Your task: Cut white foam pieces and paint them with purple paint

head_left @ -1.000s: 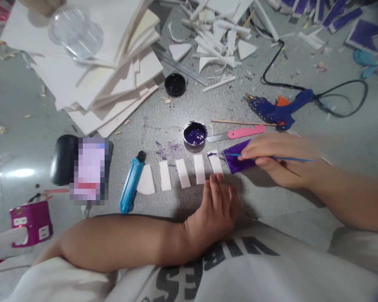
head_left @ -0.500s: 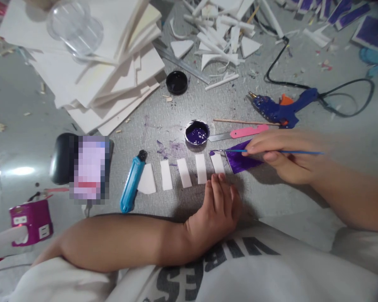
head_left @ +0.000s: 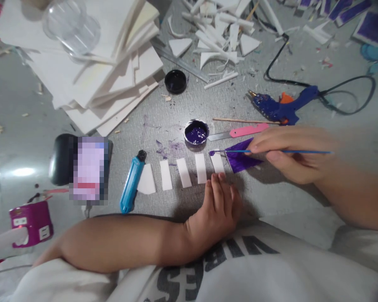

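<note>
My right hand (head_left: 292, 155) pinches a thin blue paintbrush (head_left: 305, 152). The brush's tip touches the top left corner of a small white foam-board strip (head_left: 219, 163), where there is a dab of purple paint. My left hand (head_left: 219, 205) lies with fingers stretched out, their tips on the strip's lower end. Several bare white pieces (head_left: 184, 173) stand in a row to the left. A purple-painted piece (head_left: 242, 158) lies partly beneath my right hand. Just above the row sits a small pot of purple paint (head_left: 197, 133).
A pink-handled blade (head_left: 245, 131), a wooden stick (head_left: 239, 120) and a blue glue gun (head_left: 283, 105) lie beyond my right hand. At left are a blue cutter (head_left: 132, 184), a phone (head_left: 90, 167) and stacked white boards (head_left: 113, 84). A black lid (head_left: 175, 82) and white scraps (head_left: 217, 33) lie farther back.
My right hand has shifted slightly to the right along the brush's line; the brush tip stays at the strip's top left corner. My left hand is still.
</note>
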### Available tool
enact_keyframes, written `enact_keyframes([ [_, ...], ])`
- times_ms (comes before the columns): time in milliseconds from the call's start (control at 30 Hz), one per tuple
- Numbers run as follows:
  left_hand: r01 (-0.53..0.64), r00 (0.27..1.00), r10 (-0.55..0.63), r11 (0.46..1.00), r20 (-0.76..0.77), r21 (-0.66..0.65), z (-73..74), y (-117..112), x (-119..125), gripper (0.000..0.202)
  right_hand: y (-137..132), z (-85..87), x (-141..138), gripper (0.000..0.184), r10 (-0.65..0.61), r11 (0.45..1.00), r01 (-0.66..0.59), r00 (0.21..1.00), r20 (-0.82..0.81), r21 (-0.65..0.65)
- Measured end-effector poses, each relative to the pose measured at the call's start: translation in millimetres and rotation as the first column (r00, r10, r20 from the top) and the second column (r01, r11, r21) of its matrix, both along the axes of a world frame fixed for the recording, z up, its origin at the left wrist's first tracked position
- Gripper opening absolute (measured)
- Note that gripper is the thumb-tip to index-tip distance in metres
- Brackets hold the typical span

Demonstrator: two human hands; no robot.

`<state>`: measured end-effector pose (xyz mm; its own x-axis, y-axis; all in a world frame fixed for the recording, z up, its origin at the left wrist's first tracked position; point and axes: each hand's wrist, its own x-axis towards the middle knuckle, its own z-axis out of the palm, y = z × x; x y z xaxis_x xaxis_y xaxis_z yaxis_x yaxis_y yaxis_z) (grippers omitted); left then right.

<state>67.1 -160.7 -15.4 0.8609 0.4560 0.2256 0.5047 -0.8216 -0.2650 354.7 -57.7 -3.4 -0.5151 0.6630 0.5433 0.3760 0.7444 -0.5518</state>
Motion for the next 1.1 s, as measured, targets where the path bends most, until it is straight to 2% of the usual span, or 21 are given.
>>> enact_keyframes([
  [167,0.006,1.000,-0.006,1.000,-0.007,-0.004,0.7,0.6,-0.3,0.035,2.8,3.6,0.1,0.029,0.075,0.997,-0.074,0.995,0.061,-0.025],
  [333,0.006,1.000,-0.006,1.000,-0.010,0.001,-0.1,-0.7,-1.9,0.035,4.5,5.1,0.9,0.031,0.035,0.999,-0.037,0.998,0.050,0.028],
  [533,0.011,1.000,-0.012,0.999,-0.008,-0.030,-3.2,-2.2,-3.5,0.043,5.8,2.6,0.5,0.031,0.112,0.994,-0.112,0.991,0.071,-0.008],
  [667,0.010,1.000,-0.010,1.000,0.002,-0.002,-1.6,-0.9,-3.4,0.038,6.7,1.1,1.2,0.033,0.070,0.997,-0.072,0.995,0.067,0.025],
  [833,0.010,1.000,-0.010,1.000,-0.010,-0.001,1.3,1.0,-2.1,0.035,6.3,5.2,0.4,0.032,0.121,0.993,-0.120,0.991,0.058,-0.016],
  [1000,0.008,1.000,-0.008,1.000,-0.001,0.012,0.8,1.0,-1.9,0.031,5.8,6.2,1.8,0.035,0.044,0.997,-0.048,0.997,0.067,0.054],
  [1100,0.005,1.000,-0.005,1.000,-0.001,0.001,-0.1,0.3,-2.5,0.033,6.6,6.1,2.2,0.037,0.099,0.995,-0.100,0.994,0.039,0.022],
])
